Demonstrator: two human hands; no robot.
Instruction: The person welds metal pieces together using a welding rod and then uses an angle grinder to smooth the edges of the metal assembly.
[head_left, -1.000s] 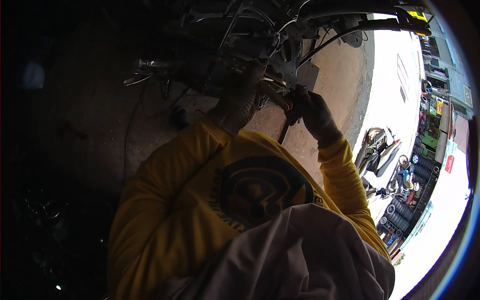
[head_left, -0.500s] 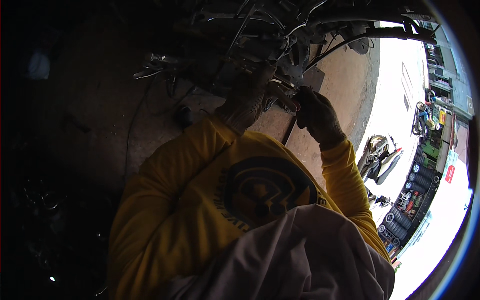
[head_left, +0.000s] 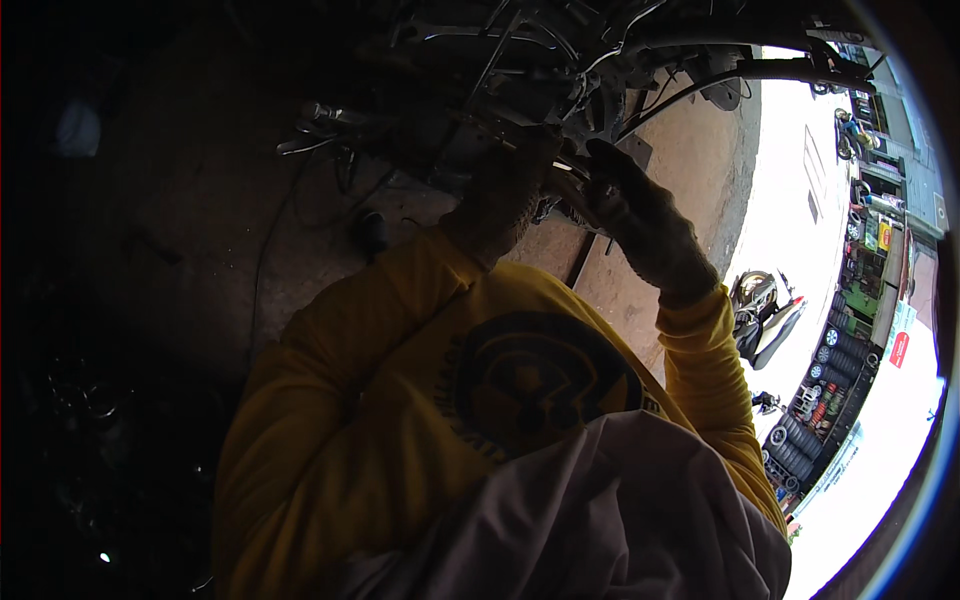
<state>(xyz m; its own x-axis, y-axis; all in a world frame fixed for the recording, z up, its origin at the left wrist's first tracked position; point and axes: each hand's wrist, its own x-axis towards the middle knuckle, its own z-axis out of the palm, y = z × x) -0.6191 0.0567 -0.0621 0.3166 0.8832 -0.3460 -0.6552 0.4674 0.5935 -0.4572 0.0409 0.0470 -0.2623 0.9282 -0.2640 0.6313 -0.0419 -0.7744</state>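
In front of my chest, both hands wear knitted gloves and meet at the near side of a dark motorcycle (head_left: 530, 85). My left hand (head_left: 500, 200) is closed, its fingers bent toward the machine; what they grip is lost in shadow. A pale, narrow piece (head_left: 572, 188) shows between the two hands, its kind too dark to tell. Just right of it is my right hand (head_left: 650, 225), with fingers stretched upward and the thumb apart from them, close to the pale piece. Whether it touches that piece I cannot tell.
A metal lever (head_left: 300, 147) juts out left of my hands, and a dark curved bar (head_left: 740, 72) reaches right. A thin cable (head_left: 262, 270) lies on the floor. Outside, a parked motorcycle (head_left: 765, 320) stands before shelves with tyres (head_left: 845, 360).
My right hand has shifted slightly right, and its fingers have opened from a closed grip at the pale piece. My left hand stays nearly in place. Another motorcycle has moved along the street.
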